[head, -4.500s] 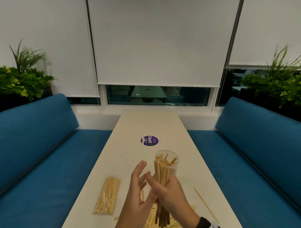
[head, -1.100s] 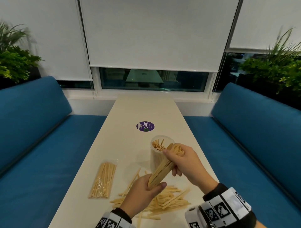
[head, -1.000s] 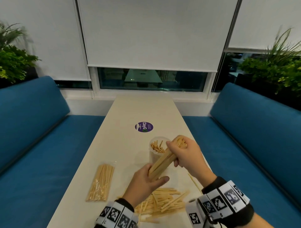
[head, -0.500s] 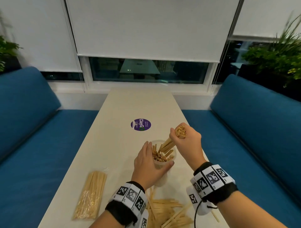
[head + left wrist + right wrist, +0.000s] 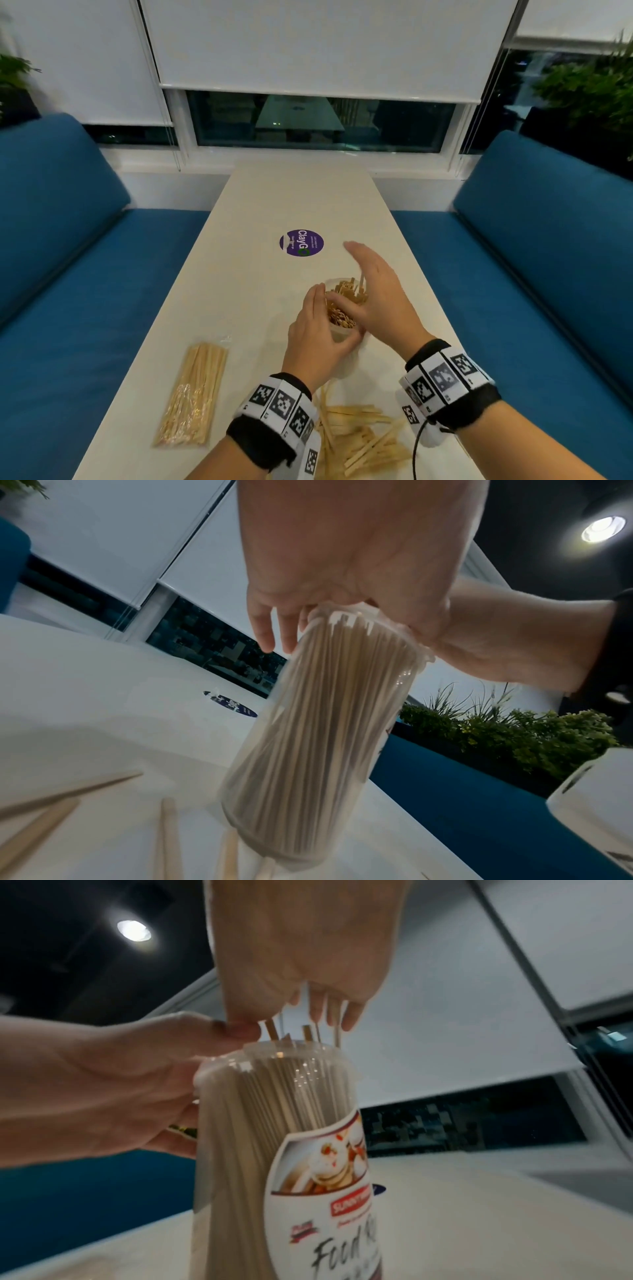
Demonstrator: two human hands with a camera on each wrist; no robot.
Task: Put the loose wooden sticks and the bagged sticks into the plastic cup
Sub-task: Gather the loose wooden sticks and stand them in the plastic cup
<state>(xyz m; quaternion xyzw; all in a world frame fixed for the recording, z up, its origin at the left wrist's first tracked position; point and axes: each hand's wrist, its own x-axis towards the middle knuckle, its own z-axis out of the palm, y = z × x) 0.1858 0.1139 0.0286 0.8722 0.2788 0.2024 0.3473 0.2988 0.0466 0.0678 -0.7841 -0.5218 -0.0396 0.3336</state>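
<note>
Now the clear plastic cup [image 5: 343, 334], packed with upright pale sticks [image 5: 318, 723], stands mid-table; the left hand [image 5: 317, 337] wraps its side, the right hand [image 5: 380, 298] lies flat, fingers straight, over the stick tops. Bagged sticks [image 5: 191, 394] lie left, loose sticks [image 5: 363, 442] nearer.

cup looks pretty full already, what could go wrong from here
The plastic cup is packed and a few sticks still poke above the rim; pressing with the flat right hand could jam or snap them. It also looks tilted in the left hand, so it might tip. The loose sticks and bagged sticks may not fit.
</note>
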